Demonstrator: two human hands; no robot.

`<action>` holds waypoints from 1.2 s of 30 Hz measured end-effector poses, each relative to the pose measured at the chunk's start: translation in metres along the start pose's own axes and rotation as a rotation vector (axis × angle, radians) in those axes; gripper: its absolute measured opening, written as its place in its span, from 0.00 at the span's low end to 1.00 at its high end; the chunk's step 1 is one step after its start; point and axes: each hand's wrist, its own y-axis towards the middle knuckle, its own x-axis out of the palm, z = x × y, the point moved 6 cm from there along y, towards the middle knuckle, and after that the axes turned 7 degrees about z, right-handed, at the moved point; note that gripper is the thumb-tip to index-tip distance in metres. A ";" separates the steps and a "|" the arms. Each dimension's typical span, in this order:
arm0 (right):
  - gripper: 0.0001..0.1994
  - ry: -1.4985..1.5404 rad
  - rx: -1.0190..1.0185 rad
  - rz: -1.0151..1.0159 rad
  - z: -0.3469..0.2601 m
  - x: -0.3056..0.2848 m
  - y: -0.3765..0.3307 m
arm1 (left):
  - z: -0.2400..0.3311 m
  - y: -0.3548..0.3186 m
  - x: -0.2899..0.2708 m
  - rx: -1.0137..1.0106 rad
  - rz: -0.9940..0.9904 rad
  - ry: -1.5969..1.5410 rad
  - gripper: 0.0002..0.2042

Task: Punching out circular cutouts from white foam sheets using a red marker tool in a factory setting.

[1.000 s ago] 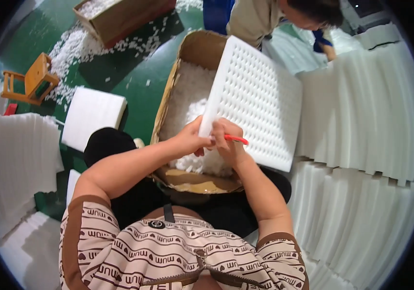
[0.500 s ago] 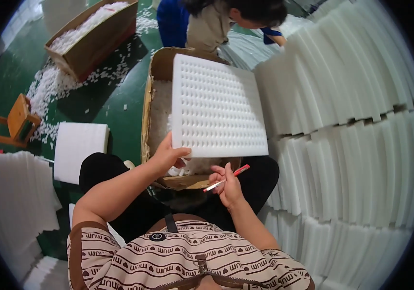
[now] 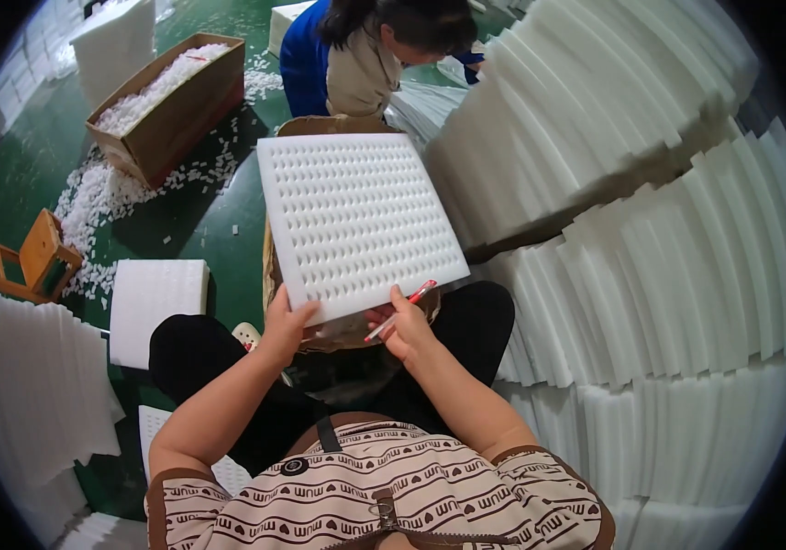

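A white foam sheet (image 3: 356, 215) full of punched holes lies nearly flat above my lap. My left hand (image 3: 285, 325) grips its near left corner. My right hand (image 3: 404, 328) supports the near edge from below and also holds a red and white pen (image 3: 400, 310) between its fingers. Beneath the sheet a brown cardboard box (image 3: 347, 332) is mostly hidden, with only its near rim showing.
Tall stacks of white foam sheets (image 3: 650, 247) fill the right side, more foam (image 3: 22, 385) on the left. Another person (image 3: 365, 55) bends over foam ahead. An open box of foam bits (image 3: 168, 101), scattered bits on the green floor, a small wooden stool (image 3: 31, 266).
The foam sheet has swung from tilted upright over the box to lying flat. My right hand with the pen has moved from the sheet's face to its near edge.
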 end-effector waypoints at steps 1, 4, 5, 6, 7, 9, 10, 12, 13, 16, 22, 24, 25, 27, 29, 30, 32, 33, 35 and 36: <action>0.20 0.002 0.000 -0.015 0.003 0.001 0.000 | -0.002 0.006 -0.007 0.051 0.012 -0.093 0.20; 0.19 0.029 0.004 -0.036 0.010 -0.004 0.005 | 0.026 0.007 -0.009 -0.040 -0.019 -0.417 0.19; 0.19 0.044 0.006 -0.039 0.010 -0.008 0.007 | 0.033 0.006 -0.002 -0.177 -0.042 -0.660 0.21; 0.18 0.049 0.010 -0.051 0.008 -0.008 0.010 | 0.033 0.008 0.000 -0.181 -0.045 -0.647 0.21; 0.18 0.054 0.012 -0.063 0.009 -0.009 0.012 | 0.033 0.010 0.002 -0.171 -0.045 -0.648 0.21; 0.17 0.062 0.015 -0.085 0.021 -0.011 0.012 | 0.031 0.014 0.007 -0.152 -0.047 -0.654 0.20; 0.17 0.064 0.014 -0.096 0.022 -0.013 0.012 | 0.032 0.017 0.009 -0.142 -0.049 -0.659 0.20; 0.17 0.059 0.016 -0.104 0.024 -0.014 0.018 | 0.033 0.018 0.014 -0.156 -0.068 -0.641 0.20; 0.16 0.055 0.016 -0.109 0.025 -0.015 0.020 | 0.035 0.019 0.016 -0.159 -0.082 -0.629 0.20; 0.16 0.042 0.012 -0.114 0.022 -0.014 0.024 | 0.035 0.024 0.021 -0.165 -0.115 -0.611 0.20; 0.16 0.134 -0.112 -0.043 0.012 0.002 0.008 | 0.026 0.031 0.018 -0.182 -0.142 -0.682 0.20; 0.16 0.124 -0.137 -0.026 0.014 -0.001 0.011 | 0.020 0.031 0.016 -0.210 -0.148 -0.673 0.20; 0.16 0.119 -0.149 -0.018 0.014 -0.001 0.012 | 0.018 0.031 0.016 -0.223 -0.150 -0.669 0.20; 0.16 0.111 -0.156 0.005 0.012 0.002 0.010 | 0.016 0.032 0.016 -0.237 -0.155 -0.686 0.21; 0.16 0.100 -0.163 0.056 0.011 0.003 0.007 | 0.013 0.033 0.018 -0.275 -0.161 -0.713 0.21; 0.16 0.095 -0.167 0.083 0.010 0.004 0.006 | 0.012 0.034 0.020 -0.295 -0.165 -0.727 0.22; 0.16 0.084 -0.153 0.092 0.008 0.007 0.003 | 0.005 0.032 0.018 -0.301 -0.098 -0.680 0.21; 0.16 0.073 -0.140 0.095 0.005 0.009 0.002 | 0.000 0.032 0.017 -0.302 -0.032 -0.632 0.21; 0.16 0.048 -0.120 0.102 0.002 0.010 0.000 | -0.006 0.030 0.013 -0.300 0.094 -0.539 0.21; 0.16 0.040 -0.143 0.106 -0.004 0.010 0.002 | -0.005 0.032 0.019 -0.296 0.074 -0.553 0.21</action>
